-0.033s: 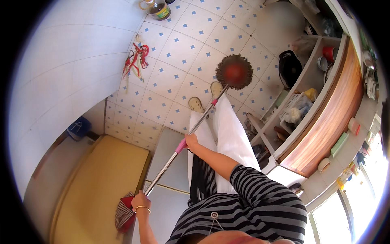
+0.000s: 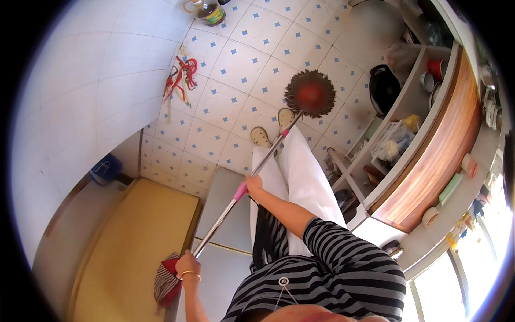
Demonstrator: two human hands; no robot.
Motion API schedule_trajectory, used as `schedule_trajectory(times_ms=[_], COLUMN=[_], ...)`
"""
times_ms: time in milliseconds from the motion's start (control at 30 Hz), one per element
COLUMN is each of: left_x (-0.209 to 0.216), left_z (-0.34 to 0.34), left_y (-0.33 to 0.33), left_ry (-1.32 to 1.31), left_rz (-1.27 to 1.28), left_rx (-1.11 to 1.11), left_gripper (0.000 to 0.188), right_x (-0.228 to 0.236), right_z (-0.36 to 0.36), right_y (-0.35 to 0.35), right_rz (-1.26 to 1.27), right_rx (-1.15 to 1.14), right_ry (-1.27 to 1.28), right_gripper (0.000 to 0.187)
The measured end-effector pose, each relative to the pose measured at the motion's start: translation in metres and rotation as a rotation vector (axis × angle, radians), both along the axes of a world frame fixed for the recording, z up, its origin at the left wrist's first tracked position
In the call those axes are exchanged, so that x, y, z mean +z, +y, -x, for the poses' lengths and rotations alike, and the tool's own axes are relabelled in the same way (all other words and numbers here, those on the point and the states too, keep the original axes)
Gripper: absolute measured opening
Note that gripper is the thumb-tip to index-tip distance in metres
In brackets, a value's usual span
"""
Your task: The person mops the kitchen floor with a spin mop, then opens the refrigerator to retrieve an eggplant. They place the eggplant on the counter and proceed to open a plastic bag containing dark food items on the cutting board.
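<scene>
A mop (image 2: 225,214) with a metal pole and a pink collar slants across the view from lower left to upper right. Its round head has a brown fringe around a red middle and is down by the tiled floor just beyond my shoes. Near the pole's upper end, my left hand (image 2: 188,264), with a bracelet at the wrist, is closed around it. My right hand (image 2: 254,185) grips the pole farther down, beside the pink collar. A red and striped cloth (image 2: 167,279) hangs next to my left hand, over the yellow-topped surface.
Red and pale strips (image 2: 182,80) lie on the floor by the left wall. A bottle of dark liquid (image 2: 211,13) stands at the far left. Open shelves (image 2: 357,185) with a black pan (image 2: 384,90) line the right side. A yellow-topped cabinet (image 2: 134,231) is at my left.
</scene>
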State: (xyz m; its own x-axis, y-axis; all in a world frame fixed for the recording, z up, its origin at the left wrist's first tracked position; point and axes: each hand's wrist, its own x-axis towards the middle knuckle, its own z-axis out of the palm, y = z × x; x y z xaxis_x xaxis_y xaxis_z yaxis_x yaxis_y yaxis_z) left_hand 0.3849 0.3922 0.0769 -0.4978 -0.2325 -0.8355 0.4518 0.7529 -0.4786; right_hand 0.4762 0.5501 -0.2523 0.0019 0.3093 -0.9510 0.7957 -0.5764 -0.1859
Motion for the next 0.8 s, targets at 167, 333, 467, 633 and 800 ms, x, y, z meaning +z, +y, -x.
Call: schedule_trajectory(times_ms=[167, 333, 467, 633, 800], left_x=[-0.031, -0.078, -0.095, -0.085, -0.085], left_z=[-0.013, -0.002, 0.007, 0.036, 0.076], left_y=[0.040, 0.144, 0.188, 0.198, 0.214], left_ry=[-0.071, -0.328, -0.432, -0.501, -0.581], left_rz=[-0.132, -0.420, -0.493, -0.408, -0.359], left_rx=[0.001, -0.003, -0.049, -0.204, -0.324], left_gripper=[0.018, 0.018, 0.019, 0.020, 0.018], right_x=[-0.008, -0.073, -0.037, -0.031, -0.051], right_z=[0.003, -0.031, -0.038, -0.053, -0.057], right_y=[0.083, 0.215, 0.278, 0.250, 0.223], right_rz=[0.059, -0.156, -0.185, -0.074, -0.019], right_rx=[0.106, 0.106, -0.013, -0.328, -0.405], right_ry=[-0.027, -0.147, -0.114, -0.147, -0.162], right_gripper=[0.036, 0.045, 0.030, 0.024, 0.024])
